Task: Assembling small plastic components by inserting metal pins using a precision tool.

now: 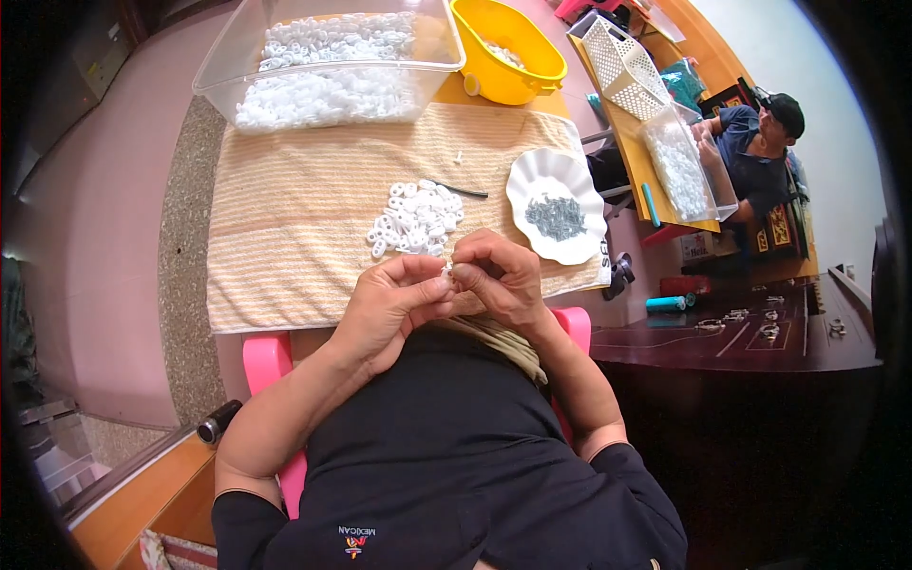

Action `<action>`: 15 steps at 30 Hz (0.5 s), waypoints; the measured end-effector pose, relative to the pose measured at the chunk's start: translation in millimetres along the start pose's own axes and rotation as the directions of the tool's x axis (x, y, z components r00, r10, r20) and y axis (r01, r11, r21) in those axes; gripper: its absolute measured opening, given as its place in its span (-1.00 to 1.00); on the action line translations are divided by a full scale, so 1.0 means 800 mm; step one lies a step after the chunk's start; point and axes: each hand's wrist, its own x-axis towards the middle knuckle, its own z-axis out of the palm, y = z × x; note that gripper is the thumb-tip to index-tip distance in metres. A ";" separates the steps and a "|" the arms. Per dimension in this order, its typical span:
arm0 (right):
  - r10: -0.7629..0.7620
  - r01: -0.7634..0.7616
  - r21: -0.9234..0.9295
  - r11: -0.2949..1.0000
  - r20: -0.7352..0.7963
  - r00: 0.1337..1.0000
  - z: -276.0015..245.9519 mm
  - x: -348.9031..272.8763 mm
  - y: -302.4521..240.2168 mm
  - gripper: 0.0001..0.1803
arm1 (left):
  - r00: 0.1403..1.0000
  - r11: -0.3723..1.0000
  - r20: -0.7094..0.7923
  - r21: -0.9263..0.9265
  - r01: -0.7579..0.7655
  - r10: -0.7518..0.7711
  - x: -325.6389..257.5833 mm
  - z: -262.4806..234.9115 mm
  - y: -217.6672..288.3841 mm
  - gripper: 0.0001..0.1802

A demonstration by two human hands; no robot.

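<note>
A: Both hands meet just above the towel's near edge — left hand (394, 299) and right hand (499, 275), fingertips pinched together on one small white piece (446, 271).

B: Stock on the striped towel (285, 218)?

A: Loose pile of white rings (415, 218) at centre, just beyond the hands. Thin dark tool (461, 191) touching its far side. White scalloped dish (560, 204) of small grey metal bits near the right edge.

B: Progress?

A: Judged early — clear bin (332, 57) at the far edge holds many more white pieces; yellow tub (503, 47) beside it holds only a few. Finished versus raw: cannot tell.
</note>
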 end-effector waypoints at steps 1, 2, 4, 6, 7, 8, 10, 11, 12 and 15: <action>0.000 0.000 0.002 1.000 0.000 1.000 0.000 0.000 0.000 -0.91 | 1.000 1.000 -0.001 0.001 0.000 0.000 0.000 0.000 0.000 -0.81; 0.007 -0.007 0.000 1.000 0.004 1.000 0.000 0.001 0.000 -0.91 | 1.000 1.000 0.006 0.010 -0.005 0.005 0.000 -0.001 0.000 -0.81; 0.015 -0.015 -0.001 1.000 0.008 1.000 0.000 0.001 0.000 -0.92 | 1.000 1.000 0.013 0.019 -0.011 0.011 0.000 0.000 0.000 -0.81; 0.001 -0.001 0.000 1.000 0.007 1.000 0.000 0.002 0.001 -0.93 | 1.000 1.000 0.004 0.009 -0.011 0.011 -0.001 0.002 0.000 -0.81; 0.001 -0.001 0.001 1.000 0.007 1.000 -0.001 0.002 0.003 -0.93 | 1.000 1.000 0.003 0.009 -0.011 0.011 -0.001 0.004 0.001 -0.81; 0.000 0.000 0.010 1.000 0.004 1.000 -0.001 0.002 0.005 -0.93 | 1.000 1.000 0.001 0.005 -0.014 0.014 -0.002 0.006 0.001 -0.82; -0.001 0.001 0.020 1.000 0.003 1.000 -0.001 0.002 0.005 -0.92 | 1.000 1.000 -0.004 0.000 -0.019 0.019 -0.002 0.005 0.002 -0.82; 0.056 -0.055 0.081 0.995 -0.006 0.998 0.000 0.002 0.001 -0.92 | 0.999 1.000 0.008 -0.001 -0.031 0.031 0.000 0.004 0.001 -0.83; 0.113 -0.110 0.142 0.984 -0.013 0.993 0.001 0.002 -0.001 -0.92 | 0.999 0.999 0.021 -0.001 -0.041 0.042 0.000 0.003 0.001 -0.85; 0.113 -0.111 0.120 0.987 -0.012 0.994 -0.002 0.002 0.002 -0.92 | 0.999 0.999 0.026 -0.002 -0.045 0.045 0.001 0.003 0.001 -0.86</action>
